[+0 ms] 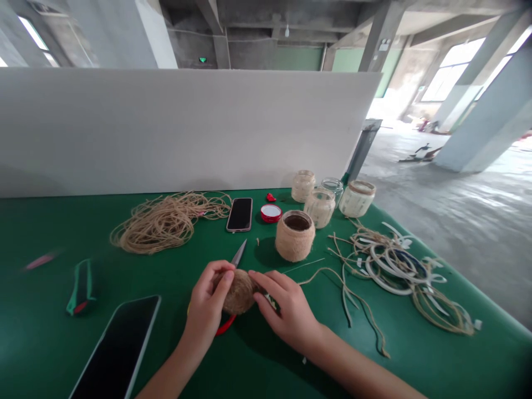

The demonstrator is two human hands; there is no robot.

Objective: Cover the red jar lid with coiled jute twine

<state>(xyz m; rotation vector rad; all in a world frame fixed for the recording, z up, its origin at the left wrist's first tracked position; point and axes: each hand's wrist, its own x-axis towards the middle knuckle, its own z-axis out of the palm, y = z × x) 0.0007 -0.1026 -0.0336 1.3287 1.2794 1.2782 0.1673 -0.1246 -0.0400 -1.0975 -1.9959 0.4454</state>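
A round, flat disc of coiled jute twine (240,293) is held above the green table. My left hand (210,296) grips its left side, thumb on the front face. At its right edge, the thumb and fingers of my right hand (286,305) close on the rim. A loose twine tail (366,310) trails from behind my right hand across the table. Scissors (239,255) lie beneath the disc, their blades pointing away and a red handle partly hidden. Just beyond my hands stands a twine-wrapped jar (295,238), upright, with a dark inside.
A heap of twine (166,221) lies at the back left, beside a phone (240,214) and a red lid (271,213). Several glass jars (320,208) stand back right. Tangled cords (399,266) cover the right. A larger phone (118,349) and a green cutter (81,288) are left.
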